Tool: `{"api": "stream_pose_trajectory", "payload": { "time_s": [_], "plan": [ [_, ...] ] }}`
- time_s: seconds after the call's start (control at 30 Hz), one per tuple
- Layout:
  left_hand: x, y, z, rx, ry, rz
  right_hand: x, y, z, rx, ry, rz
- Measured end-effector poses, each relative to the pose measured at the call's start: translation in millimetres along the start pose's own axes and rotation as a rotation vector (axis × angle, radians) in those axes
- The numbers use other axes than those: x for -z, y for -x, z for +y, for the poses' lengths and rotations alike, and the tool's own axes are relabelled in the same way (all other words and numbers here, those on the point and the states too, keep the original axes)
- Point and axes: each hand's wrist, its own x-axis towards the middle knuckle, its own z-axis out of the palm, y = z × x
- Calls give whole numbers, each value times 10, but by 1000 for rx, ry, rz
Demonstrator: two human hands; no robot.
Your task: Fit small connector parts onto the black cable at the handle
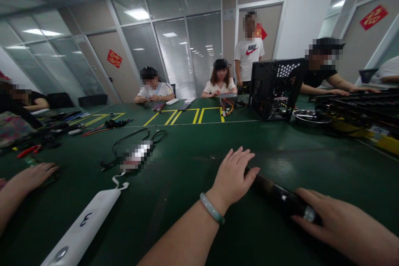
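A long, dark, bottle-like object (277, 193) lies on the green table (187, 166) in front of me. My left hand (232, 176), with a pale green bracelet on the wrist, lies flat, fingers stretched out, its thumb side touching the object's far end. My right hand (336, 220) reaches in from the lower right, and its fingers and thumb close round the object's near end. What the dark object is cannot be made out.
A long white device (84, 224) with a cord lies at lower left, beyond it black cables (137, 139). Another person's hand (31, 176) rests at the left edge. A black computer case (276, 87), a metal bowl (311, 117) and a power supply (228, 102) stand further back. Several people sit around the table.
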Motion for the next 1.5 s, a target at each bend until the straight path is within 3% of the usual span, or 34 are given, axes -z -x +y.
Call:
{"api": "stream_pose_trajectory", "payload": {
  "time_s": [0.1,0.17,0.3,0.43,0.6,0.8,0.93,1.1,1.37,1.5],
  "plan": [
    [10,13,-48,40,-38,36,-16,-332,-607,206,11,-48],
    [5,18,-112,119,-71,11,8,-582,-884,291,43,-64],
    [-13,17,-256,263,-145,-23,-9,-1037,-1058,398,73,21],
    [-40,13,-320,247,-123,-46,-98,-1248,-1055,401,40,65],
    [-17,5,-294,212,-38,-61,-65,-1176,-1005,379,-36,26],
    [-3,-12,-218,62,-88,-134,188,-1012,-643,304,-98,-11],
    [-98,-11,-166,-53,-136,-214,216,-898,-414,221,-41,-111],
    [-170,-35,-167,-21,-142,-194,156,-770,-373,213,-92,-197],
    [-37,-44,-208,-31,-101,-271,283,-637,-388,268,-289,-406],
    [-6,-23,-202,-30,-87,-279,319,-690,-275,277,-322,-413]
  ]
}}
